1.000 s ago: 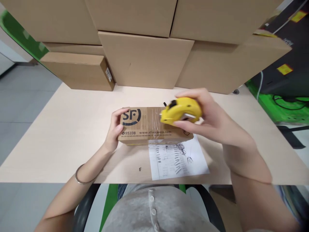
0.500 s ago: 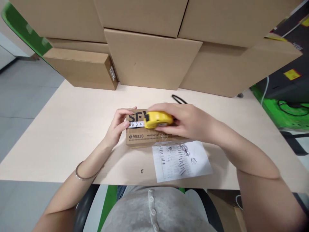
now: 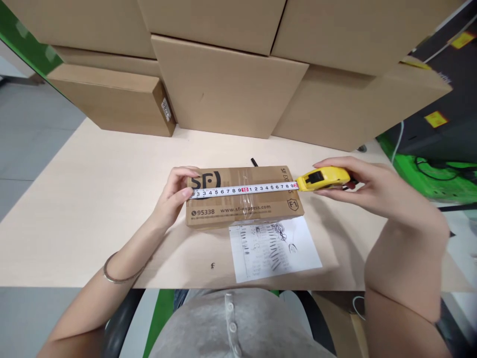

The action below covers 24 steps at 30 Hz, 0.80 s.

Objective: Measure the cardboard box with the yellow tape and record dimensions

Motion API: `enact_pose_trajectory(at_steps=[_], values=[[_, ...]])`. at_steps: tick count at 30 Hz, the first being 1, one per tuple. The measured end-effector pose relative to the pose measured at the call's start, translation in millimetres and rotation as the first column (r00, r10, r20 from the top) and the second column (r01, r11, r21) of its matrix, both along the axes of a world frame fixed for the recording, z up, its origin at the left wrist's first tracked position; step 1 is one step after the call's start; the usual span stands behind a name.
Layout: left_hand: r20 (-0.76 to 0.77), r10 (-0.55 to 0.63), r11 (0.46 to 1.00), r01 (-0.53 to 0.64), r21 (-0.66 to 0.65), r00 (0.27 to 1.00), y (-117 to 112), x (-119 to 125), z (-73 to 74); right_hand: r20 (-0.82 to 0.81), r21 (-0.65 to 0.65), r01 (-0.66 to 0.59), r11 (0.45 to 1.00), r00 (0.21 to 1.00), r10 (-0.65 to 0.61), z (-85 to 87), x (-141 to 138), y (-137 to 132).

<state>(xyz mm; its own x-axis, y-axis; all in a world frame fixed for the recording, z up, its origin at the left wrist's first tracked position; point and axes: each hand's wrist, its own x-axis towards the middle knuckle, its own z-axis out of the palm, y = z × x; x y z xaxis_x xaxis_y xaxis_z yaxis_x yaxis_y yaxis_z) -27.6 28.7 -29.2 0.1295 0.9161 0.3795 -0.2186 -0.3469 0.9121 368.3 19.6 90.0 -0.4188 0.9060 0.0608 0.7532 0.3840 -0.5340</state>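
A brown rectangular cardboard box (image 3: 228,201) is resting on the pale counter (image 3: 93,214); the left hand (image 3: 170,200) is gripping its left end and a white numbered tape (image 3: 246,189) crossing it; the right hand (image 3: 359,183) is clasping a yellow-and-black tape-measure case (image 3: 333,177).

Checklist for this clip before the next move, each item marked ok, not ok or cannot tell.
1. Box lying flat on the table: ok.
2. Left hand steadying the box: ok, it grips the left end.
3. Blade laid along the box top: ok, it spans the length.
4. Blade's zero end lined up with the box edge: cannot tell, the thumb covers it.
5. Case held: ok, in the right hand, at the box's right end.
6. Paper free of the box: cannot tell, its far edge is hidden.
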Motion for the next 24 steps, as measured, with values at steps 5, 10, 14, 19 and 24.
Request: enact_pose_trajectory(at_steps=[5,10,14,19,24], values=[[-0.004,0.0,1.0,0.0,0.014,1.0,0,1,1.2,0.008,0.011,0.03,0.999,1.0,-0.03,-4.1,-3,-4],[-0.028,0.024,1.0,-0.024,0.013,0.999,-1,-3,-2.6,0.033,0.006,-0.01,1.0,0.999,0.01,11.4,-3,-9],[-0.061,0.005,1.0,-0.005,0.011,0.998,-1,-8,-5.8,0.075,0.053,-0.123,0.991,0.99,0.119,33.1,-24,-10],[-0.123,-0.046,0.994,0.057,0.088,0.991,2,-17,-11.2,0.042,0.052,-0.309,0.95,0.951,0.307,28.0,-101,4],[-0.283,-0.149,0.967,0.199,0.156,0.948,-4,-28,-22.6,0.068,0.181,-0.527,0.831,0.849,0.524,11.2,-168,19]])
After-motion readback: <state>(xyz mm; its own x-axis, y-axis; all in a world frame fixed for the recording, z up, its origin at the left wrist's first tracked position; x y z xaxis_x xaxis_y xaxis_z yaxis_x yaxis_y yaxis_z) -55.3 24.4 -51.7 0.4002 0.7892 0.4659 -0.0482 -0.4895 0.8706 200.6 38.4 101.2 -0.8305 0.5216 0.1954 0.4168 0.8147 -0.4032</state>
